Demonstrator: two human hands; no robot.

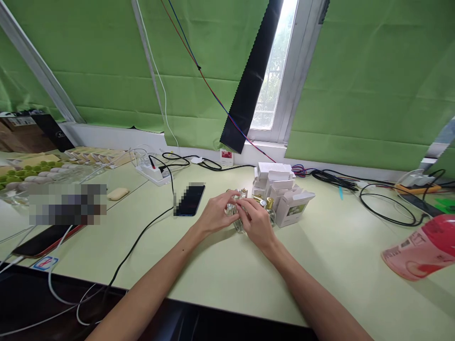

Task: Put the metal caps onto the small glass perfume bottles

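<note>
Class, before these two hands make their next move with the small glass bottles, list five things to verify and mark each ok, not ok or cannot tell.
1. Both hands on the small clear glass bottles with gold caps: ok; left hand and right hand meet over them.
2. Firm grip on one bottle: cannot tell; the fingers hide it.
3. White cardboard boxes close by: ok, just behind the hands, some with open flaps.
4. Dark smartphone clear of the hands: ok, lying apart, beside the left hand.
5. Black cable away from the bottles: ok, it runs along the pale green table beside the left forearm.
</note>
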